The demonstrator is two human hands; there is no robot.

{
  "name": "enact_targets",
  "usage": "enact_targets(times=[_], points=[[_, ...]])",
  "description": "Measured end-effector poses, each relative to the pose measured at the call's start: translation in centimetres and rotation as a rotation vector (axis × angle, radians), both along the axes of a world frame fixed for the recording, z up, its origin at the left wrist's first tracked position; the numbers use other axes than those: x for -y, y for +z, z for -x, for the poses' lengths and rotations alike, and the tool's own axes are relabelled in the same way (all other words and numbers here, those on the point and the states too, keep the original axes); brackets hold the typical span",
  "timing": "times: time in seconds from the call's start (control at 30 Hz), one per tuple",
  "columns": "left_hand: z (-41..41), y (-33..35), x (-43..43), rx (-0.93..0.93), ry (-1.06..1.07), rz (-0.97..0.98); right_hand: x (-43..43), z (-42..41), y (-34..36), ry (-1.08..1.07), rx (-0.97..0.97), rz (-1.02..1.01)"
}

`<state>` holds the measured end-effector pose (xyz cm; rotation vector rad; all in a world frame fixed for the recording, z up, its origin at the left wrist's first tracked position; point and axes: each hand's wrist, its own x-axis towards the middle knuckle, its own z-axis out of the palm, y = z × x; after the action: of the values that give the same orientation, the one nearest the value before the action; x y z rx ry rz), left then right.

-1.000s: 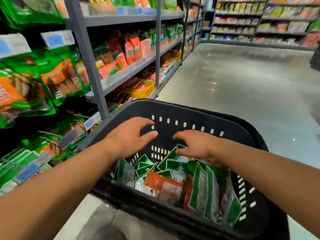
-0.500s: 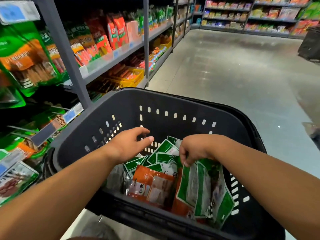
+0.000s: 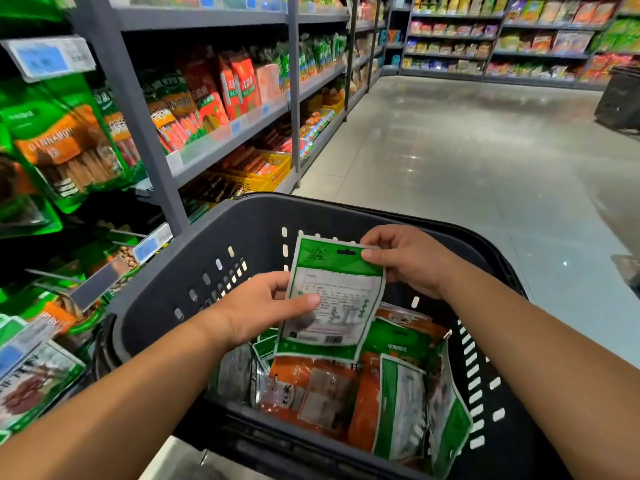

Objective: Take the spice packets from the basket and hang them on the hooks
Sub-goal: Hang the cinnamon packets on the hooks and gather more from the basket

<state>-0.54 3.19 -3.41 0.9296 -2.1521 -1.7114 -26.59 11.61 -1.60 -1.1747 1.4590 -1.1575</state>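
A green and white spice packet (image 3: 337,299) is held upright above the black plastic basket (image 3: 242,230), its printed back facing me. My right hand (image 3: 412,261) pinches its top right corner beside the hang slot. My left hand (image 3: 263,306) grips its left edge, thumb across the label. Below, several more green and orange spice packets (image 3: 311,393) lie heaped in the basket. Metal hooks (image 3: 52,273) with price tags jut from the display at the lower left, some carrying hung packets.
Grey shelving (image 3: 221,140) packed with green and red packets runs along the left. A yellow crate (image 3: 266,168) sits on the bottom shelf. The tiled aisle floor (image 3: 467,161) stretches ahead to more shelves. A dark cart (image 3: 620,98) stands at the far right.
My right hand lifted a green packet out of the heap. My left hand rose and took hold of its left edge. The view tilted slightly upward.
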Motion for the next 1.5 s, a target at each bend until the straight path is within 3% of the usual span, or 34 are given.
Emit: enact_targets(times=[0.17, 0.37, 0.43, 0.6, 0.93, 1.07, 1.17, 1.33, 1.4, 1.5], points=[[0.2, 0.0, 0.3, 0.042, 0.056, 0.013, 0.9, -1.2, -1.1, -0.129, -0.022, 0.080], [0.8, 0.2, 0.7, -0.058, 0.287, 0.075, 1.0, -2.7, -1.1, -0.543, -0.672, 0.127], [1.0, 0.2, 1.1, -0.103, 0.355, 0.034, 1.0, -3.5, -1.0, -0.511, -0.708, 0.149], [1.1, 0.0, 1.5, -0.215, 0.361, -0.116, 1.2, -5.5, -1.7, -0.097, -0.627, 0.093], [0.8, 0.6, 0.9, -0.280, 0.190, -0.165, 1.3, -6.7, -3.1, 0.218, -0.327, 0.000], [0.6, 0.8, 0.8, -0.222, 0.184, -0.115, 1.4, -6.1, -2.8, 0.148, -0.175, -0.006], [0.7, 0.4, 1.2, -0.217, 0.246, -0.047, 1.6, -5.4, -3.0, 0.045, 0.090, -0.046], [0.6, -0.5, 2.5, -0.180, 0.470, 0.169, 1.6, -4.8, -2.1, -0.041, 0.376, -0.036], [0.3, -0.4, 2.8, -0.173, 0.481, 0.073, 1.6, -4.5, -2.1, -0.032, 0.441, -0.035], [0.4, -0.3, 2.3, -0.216, 0.282, -0.156, 1.5, -4.3, -2.4, 0.010, 0.504, -0.044]])
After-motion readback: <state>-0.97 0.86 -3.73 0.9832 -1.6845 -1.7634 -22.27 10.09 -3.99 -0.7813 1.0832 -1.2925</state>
